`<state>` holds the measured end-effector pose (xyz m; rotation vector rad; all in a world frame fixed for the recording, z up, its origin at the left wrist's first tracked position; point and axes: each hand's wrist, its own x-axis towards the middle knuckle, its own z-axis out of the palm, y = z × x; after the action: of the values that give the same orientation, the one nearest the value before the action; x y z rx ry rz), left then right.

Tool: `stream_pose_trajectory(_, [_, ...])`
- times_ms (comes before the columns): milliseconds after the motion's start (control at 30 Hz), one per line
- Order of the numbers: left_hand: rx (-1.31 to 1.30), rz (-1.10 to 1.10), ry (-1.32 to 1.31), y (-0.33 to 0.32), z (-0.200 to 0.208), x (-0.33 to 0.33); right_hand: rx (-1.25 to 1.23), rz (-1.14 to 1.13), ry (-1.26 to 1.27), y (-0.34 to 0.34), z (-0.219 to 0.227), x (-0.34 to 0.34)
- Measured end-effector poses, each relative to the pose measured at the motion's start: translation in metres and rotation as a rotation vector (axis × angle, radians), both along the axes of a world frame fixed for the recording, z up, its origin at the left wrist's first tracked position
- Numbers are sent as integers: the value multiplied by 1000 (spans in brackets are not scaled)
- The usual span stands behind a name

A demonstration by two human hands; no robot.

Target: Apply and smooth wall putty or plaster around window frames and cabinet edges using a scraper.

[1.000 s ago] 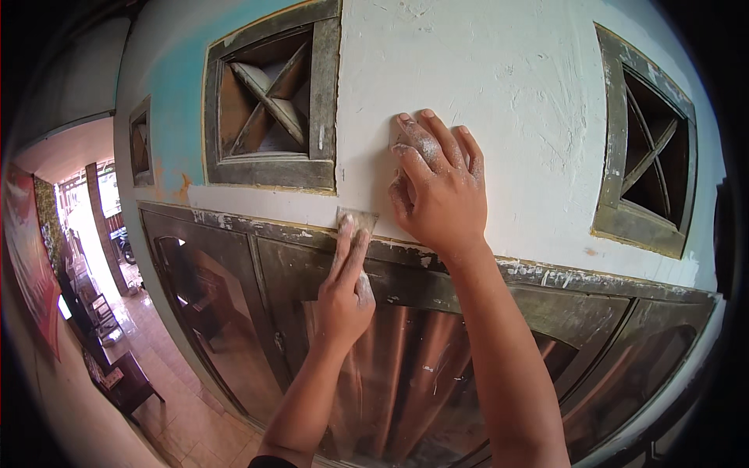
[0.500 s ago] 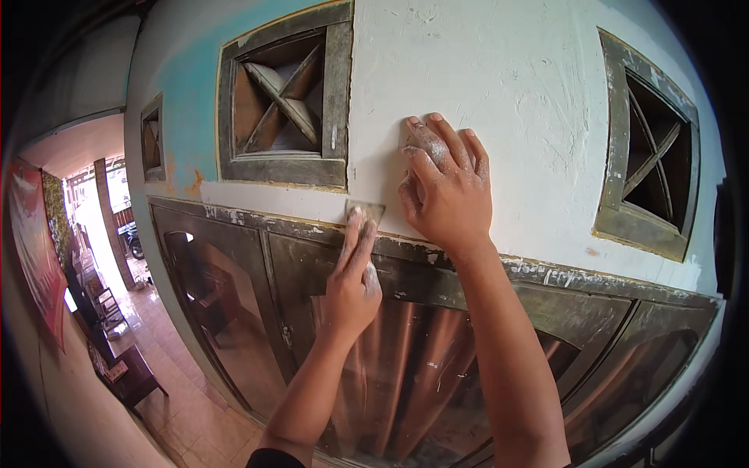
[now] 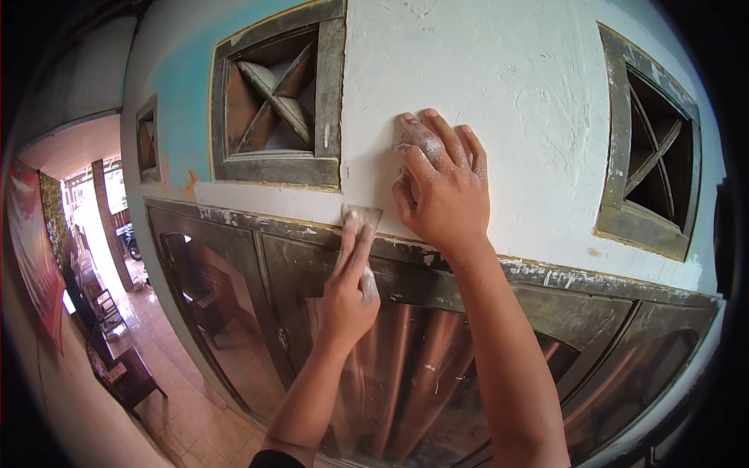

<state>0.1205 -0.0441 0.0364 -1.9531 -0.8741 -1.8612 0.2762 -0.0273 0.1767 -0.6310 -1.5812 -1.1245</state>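
Below wht wall (image 3: 538, 171), tile flr (image 3: 181, 390)

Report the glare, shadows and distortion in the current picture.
Head view: daylight washes out the bright opening at far left; head view: a soft shadow falls on the white wall, just left of the right hand; head view: the fisheye bows straight lines toward the rim, and the corners go black.
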Motion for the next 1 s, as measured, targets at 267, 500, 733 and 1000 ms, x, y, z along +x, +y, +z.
stream_pose_trajectory(267, [-142, -7, -37, -13, -12, 5, -20, 22, 2, -1, 0, 1])
stream_pose_trajectory(500, [-79, 62, 39, -10, 6, 1, -19, 30, 6, 1, -1, 1])
stream_pose_trajectory(733, [-130, 36, 7, -10, -2, 2, 9, 42, 10, 2, -1, -1])
stream_pose_trajectory(1000, [-95, 97, 10, -8, -16, 8, 11, 34, 3, 0, -1, 0])
